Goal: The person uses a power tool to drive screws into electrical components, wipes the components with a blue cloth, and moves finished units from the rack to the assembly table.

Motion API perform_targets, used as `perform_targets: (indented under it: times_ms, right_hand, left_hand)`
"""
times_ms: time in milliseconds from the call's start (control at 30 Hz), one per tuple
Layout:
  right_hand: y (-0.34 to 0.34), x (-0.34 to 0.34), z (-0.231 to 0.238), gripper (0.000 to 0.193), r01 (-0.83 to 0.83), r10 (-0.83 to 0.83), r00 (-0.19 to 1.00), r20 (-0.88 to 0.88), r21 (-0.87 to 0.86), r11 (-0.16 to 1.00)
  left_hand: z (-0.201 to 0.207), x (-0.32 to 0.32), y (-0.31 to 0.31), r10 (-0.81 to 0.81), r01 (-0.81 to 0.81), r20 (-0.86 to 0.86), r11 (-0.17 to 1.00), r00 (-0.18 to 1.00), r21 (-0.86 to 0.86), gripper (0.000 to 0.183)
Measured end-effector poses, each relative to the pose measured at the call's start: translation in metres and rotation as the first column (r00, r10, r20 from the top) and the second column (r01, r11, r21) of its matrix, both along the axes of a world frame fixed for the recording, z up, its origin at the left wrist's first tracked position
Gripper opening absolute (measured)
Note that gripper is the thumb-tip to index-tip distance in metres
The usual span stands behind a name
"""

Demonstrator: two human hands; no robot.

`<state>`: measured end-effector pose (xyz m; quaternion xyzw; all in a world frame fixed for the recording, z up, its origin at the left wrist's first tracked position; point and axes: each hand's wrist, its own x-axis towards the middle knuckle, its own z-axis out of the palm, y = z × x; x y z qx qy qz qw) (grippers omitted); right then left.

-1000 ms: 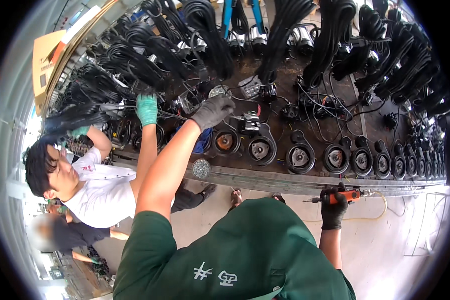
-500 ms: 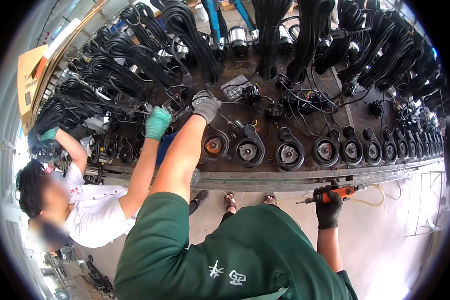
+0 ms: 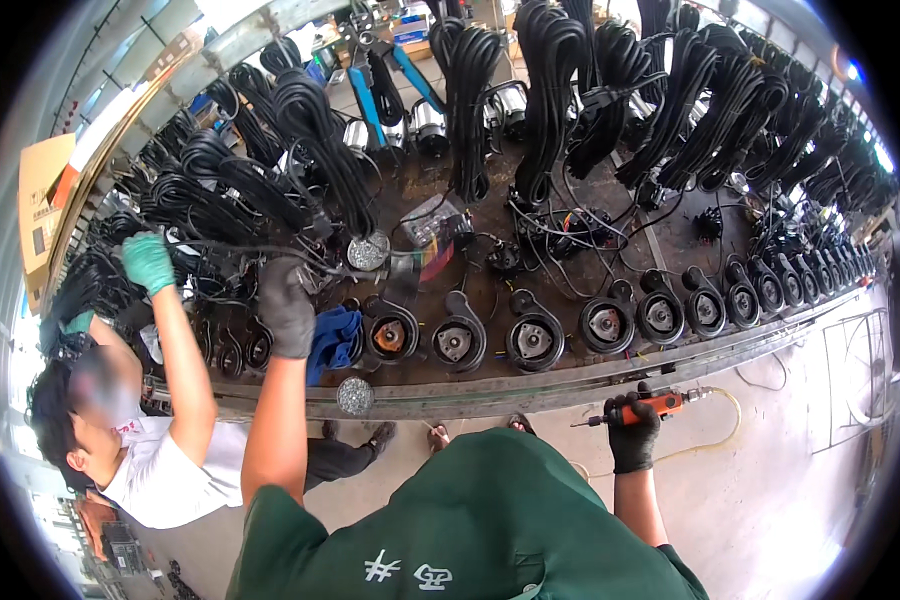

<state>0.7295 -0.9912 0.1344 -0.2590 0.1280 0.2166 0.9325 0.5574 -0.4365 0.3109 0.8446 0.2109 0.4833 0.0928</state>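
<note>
My right hand (image 3: pixel 634 432), in a black glove, grips an orange air screwdriver (image 3: pixel 655 405) in front of the bench edge, its bit pointing left. A yellowish hose trails from the tool's rear. My left hand (image 3: pixel 287 308), in a dark grey glove, is over the bench with its fingers curled at a black cable (image 3: pixel 240 247) and small metal parts; what they hold is hidden. Beside it lie a blue cloth (image 3: pixel 336 343) and a round dish of small screws (image 3: pixel 368 251). A row of black round housings (image 3: pixel 535 338) with metal centres runs along the near edge.
Bundles of black cable (image 3: pixel 555 90) hang over the bench. At left a co-worker in a white shirt (image 3: pixel 185 470) reaches in with a green glove (image 3: pixel 148 262). A second screw dish (image 3: pixel 355 397) sits at the front rail (image 3: pixel 470 402). Loose wires lie mid-bench.
My left hand has moved left and nearer from the screw dish, uncovering it. The co-worker's green-gloved hand has moved left. The screwdriver stays in my right hand, and the view has shifted.
</note>
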Motion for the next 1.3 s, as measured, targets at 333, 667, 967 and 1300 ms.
perform_targets:
  times_ms: [333, 667, 967, 1300]
  right_hand:
    - [0.045, 0.027, 0.012, 0.045, -0.153, 0.151, 0.987, 0.047, 0.032, 0.988]
    - [0.060, 0.009, 0.030, 0.055, -0.149, 0.162, 0.980, 0.116, -0.109, 0.983]
    - [0.033, 0.008, 0.012, 0.057, -0.085, 0.092, 0.987, 0.130, -0.058, 0.995]
    - [-0.029, -0.022, 0.010, 0.055, 0.148, -0.144, 0.985, 0.098, -0.032, 0.989]
  left_hand:
    - [0.015, -0.043, -0.078, 0.019, 0.131, 0.257, 0.824, 0.966, -0.551, 0.016]
    - [-0.113, -0.057, -0.179, -0.234, 0.122, 0.008, 0.481, 0.972, -0.868, 0.015]
    - [-0.103, 0.074, -0.233, -0.619, 0.339, -0.045, 0.487, 0.784, -0.805, 0.012]
    - [0.035, 0.362, -0.313, -0.781, 0.673, 0.019, 0.525, 0.625, -0.521, 0.056]
